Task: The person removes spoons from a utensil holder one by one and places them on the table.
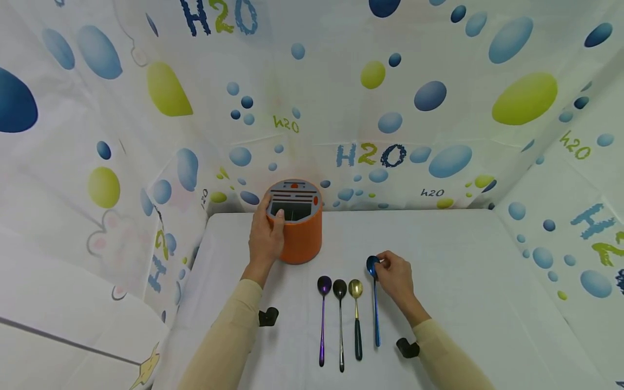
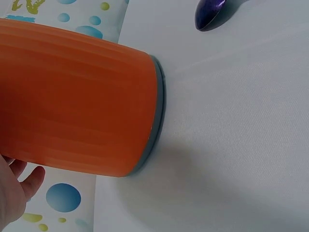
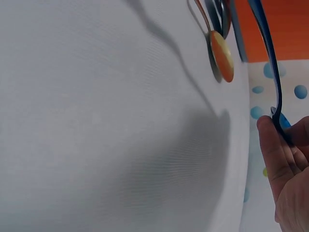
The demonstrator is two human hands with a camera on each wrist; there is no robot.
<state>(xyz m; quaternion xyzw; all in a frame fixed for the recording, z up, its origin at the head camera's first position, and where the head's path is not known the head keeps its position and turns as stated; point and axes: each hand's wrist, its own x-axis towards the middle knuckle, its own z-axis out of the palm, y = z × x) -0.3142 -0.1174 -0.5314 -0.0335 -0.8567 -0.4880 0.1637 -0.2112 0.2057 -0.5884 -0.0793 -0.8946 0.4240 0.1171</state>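
Note:
An orange cylindrical utensil holder (image 1: 304, 244) with a grey slotted top stands toward the back of the table. My left hand (image 1: 265, 238) grips its left side, thumb at the front of the rim. Between the thumb and fingers of my right hand (image 1: 396, 277) is the bowl end of a long-handled blue spoon (image 1: 376, 311), pinched near the neck. The right wrist view shows this spoon (image 3: 269, 53) raised over the cloth, its shadow apart from it. Left of it lie a gold spoon (image 1: 356, 311) with a dark handle, a dark metal spoon (image 1: 340, 319) and a purple spoon (image 1: 323, 314), side by side.
A white cloth (image 1: 439, 244) covers the table. Behind and at both sides hang white sheets (image 1: 322, 97) printed with blue and green spots. Black wrist-camera mounts (image 1: 268, 317) show beside both forearms.

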